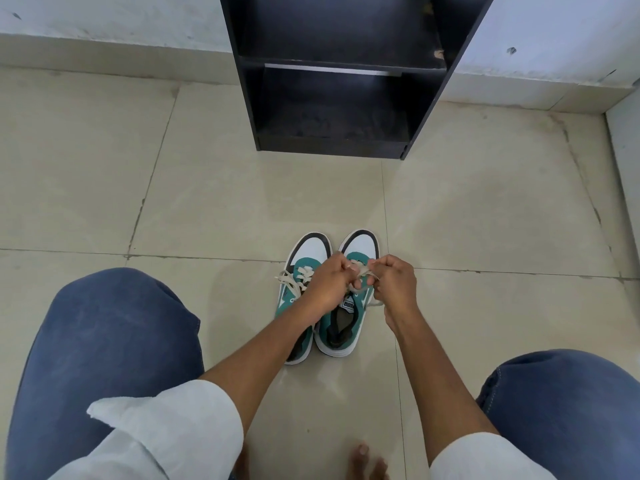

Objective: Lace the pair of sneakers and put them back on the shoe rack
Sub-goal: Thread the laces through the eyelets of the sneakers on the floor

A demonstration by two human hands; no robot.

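Observation:
Two teal, white and black sneakers stand side by side on the tiled floor, toes pointing away from me. The left sneaker (304, 258) shows cream laces tied in a bow. Over the right sneaker (358, 245), my left hand (327, 282) and my right hand (394, 282) each pinch its cream lace (362, 271); the strands run between my fingers above the tongue. A loose lace end trails off to the right side of that shoe. The black shoe rack (343, 64) stands ahead against the wall, and its shelves hold nothing.
My knees in blue jeans frame the view at left (114, 341) and right (571, 400), with a bare foot (367, 462) at the bottom. A white wall (104, 19) with a tiled skirting runs along the back. Beige floor tiles lie between the sneakers and the rack.

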